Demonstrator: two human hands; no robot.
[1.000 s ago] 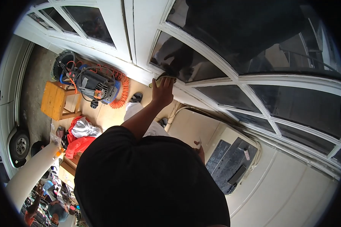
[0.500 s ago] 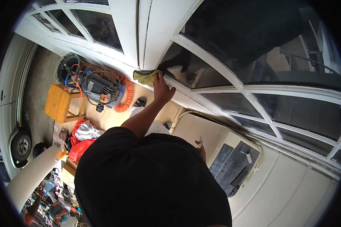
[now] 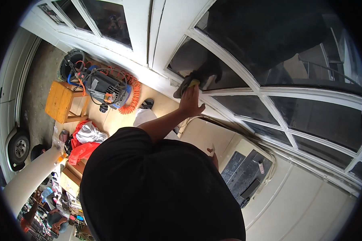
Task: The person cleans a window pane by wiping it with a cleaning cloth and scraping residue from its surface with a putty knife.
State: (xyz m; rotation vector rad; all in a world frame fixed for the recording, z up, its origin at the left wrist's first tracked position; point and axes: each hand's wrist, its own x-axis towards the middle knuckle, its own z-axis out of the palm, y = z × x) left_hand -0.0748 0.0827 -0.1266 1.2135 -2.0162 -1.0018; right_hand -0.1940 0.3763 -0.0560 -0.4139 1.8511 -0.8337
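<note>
My left hand (image 3: 190, 101) reaches forward and presses a cloth (image 3: 182, 88), dark grey with a yellow-green side, against the lower edge of a dark glass pane in the white window frame (image 3: 224, 57). Its fingers lie over the cloth, with the thumb out to the side. Most of my right hand (image 3: 214, 156) is hidden behind my black shirt. A small white thing (image 3: 212, 149) shows between its fingers, too little of it to name.
A pressure washer (image 3: 105, 91) with a coiled orange hose stands on the floor beside a wooden stool (image 3: 62, 102) and a black bucket (image 3: 70, 64). A white machine with a dark panel (image 3: 241, 176) stands at right. Red and white fabric (image 3: 86, 138) lies left; people sit farther off.
My left hand has moved right with the cloth, from the white frame's corner onto the lower edge of the glass. My right hand has hardly moved.
</note>
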